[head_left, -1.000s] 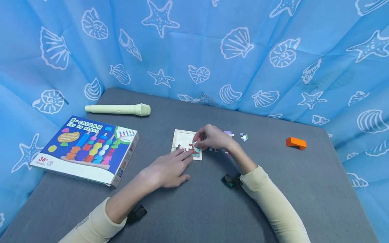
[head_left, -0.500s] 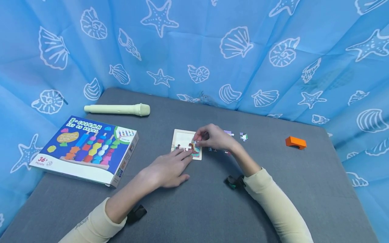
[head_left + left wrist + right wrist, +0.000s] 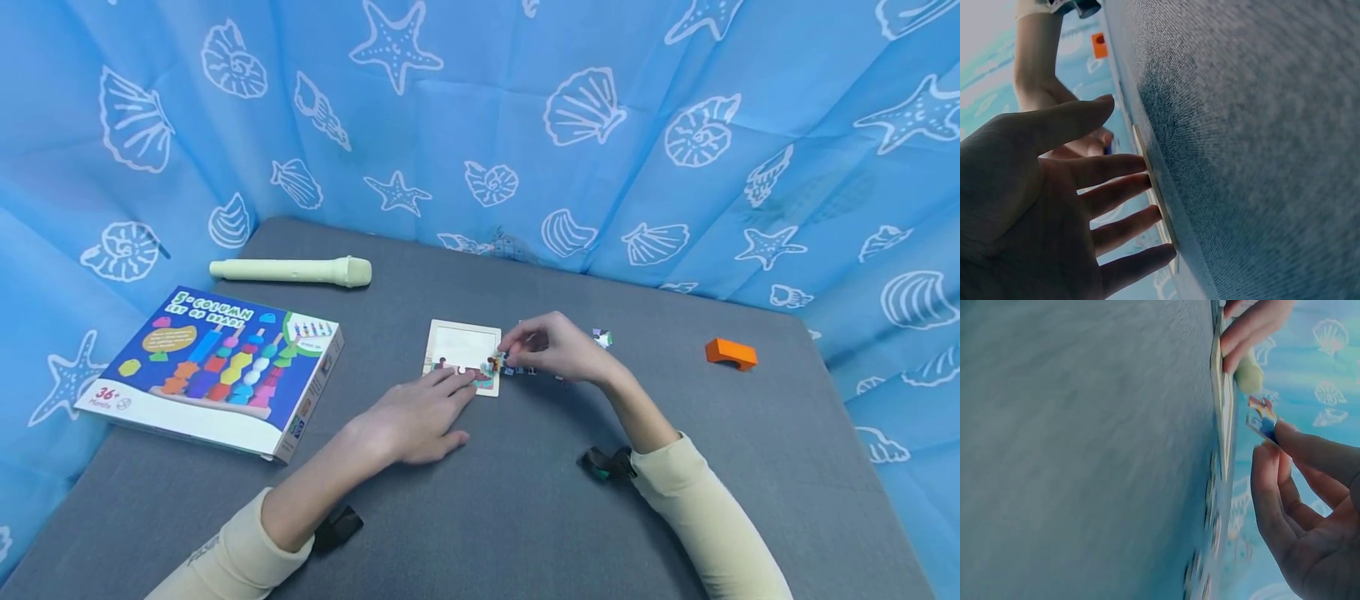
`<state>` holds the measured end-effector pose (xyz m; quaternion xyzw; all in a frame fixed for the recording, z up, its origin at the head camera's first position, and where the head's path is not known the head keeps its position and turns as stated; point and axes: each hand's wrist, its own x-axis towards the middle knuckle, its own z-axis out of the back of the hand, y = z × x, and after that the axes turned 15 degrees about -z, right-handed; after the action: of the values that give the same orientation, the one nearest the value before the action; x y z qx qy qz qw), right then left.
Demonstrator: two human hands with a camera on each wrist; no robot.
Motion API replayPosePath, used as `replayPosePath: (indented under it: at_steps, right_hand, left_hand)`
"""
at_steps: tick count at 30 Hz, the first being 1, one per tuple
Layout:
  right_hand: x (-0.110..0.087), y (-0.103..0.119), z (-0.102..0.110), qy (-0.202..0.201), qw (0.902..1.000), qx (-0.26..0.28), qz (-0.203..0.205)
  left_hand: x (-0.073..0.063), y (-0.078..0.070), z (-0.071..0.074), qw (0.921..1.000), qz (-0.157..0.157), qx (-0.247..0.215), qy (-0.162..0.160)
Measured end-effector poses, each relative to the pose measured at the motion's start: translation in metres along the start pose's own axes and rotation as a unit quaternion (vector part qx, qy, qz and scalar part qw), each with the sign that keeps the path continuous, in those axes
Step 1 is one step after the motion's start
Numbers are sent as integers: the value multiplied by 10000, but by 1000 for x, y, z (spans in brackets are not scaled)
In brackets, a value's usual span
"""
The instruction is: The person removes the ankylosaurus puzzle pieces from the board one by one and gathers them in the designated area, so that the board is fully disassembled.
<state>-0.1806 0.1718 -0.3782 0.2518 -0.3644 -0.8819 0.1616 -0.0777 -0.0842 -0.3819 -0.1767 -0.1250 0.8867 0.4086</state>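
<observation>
A small square puzzle board point(image 3: 462, 326) with a pale wooden rim lies on the grey table, its lower part filled with coloured pieces. My left hand point(image 3: 416, 421) rests on its near edge, fingers straight and spread; in the left wrist view the fingertips point(image 3: 1163, 250) touch the rim. My right hand point(image 3: 562, 350) pinches a puzzle piece point(image 3: 1264, 419) between thumb and fingers, raised off the table just right of the board. Loose puzzle pieces point(image 3: 602, 337) lie to the right of the board, some partly hidden under the right hand.
A bead-set box point(image 3: 210, 367) lies at the left. Behind it is a pale green toy microphone point(image 3: 292, 271). An orange arch block point(image 3: 731, 353) sits at the right. A blue shell-print curtain point(image 3: 480, 125) hangs behind the table.
My right hand has moved right, away from over the board, with the puzzle piece still pinched. More of the board's right side shows. The left hand has stayed in place.
</observation>
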Motion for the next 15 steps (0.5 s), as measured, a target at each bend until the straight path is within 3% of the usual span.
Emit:
replayPosePath:
  at_steps: [7, 15]
  right_hand:
    - [-26, -30, 22, 38, 9984, 82, -562]
    - [-56, -62, 53, -173, 9971, 118, -736]
  left_hand:
    - [-1, 0, -1, 10000, 5, -40, -18]
    - [-1, -1, -2, 10000, -10, -59, -74]
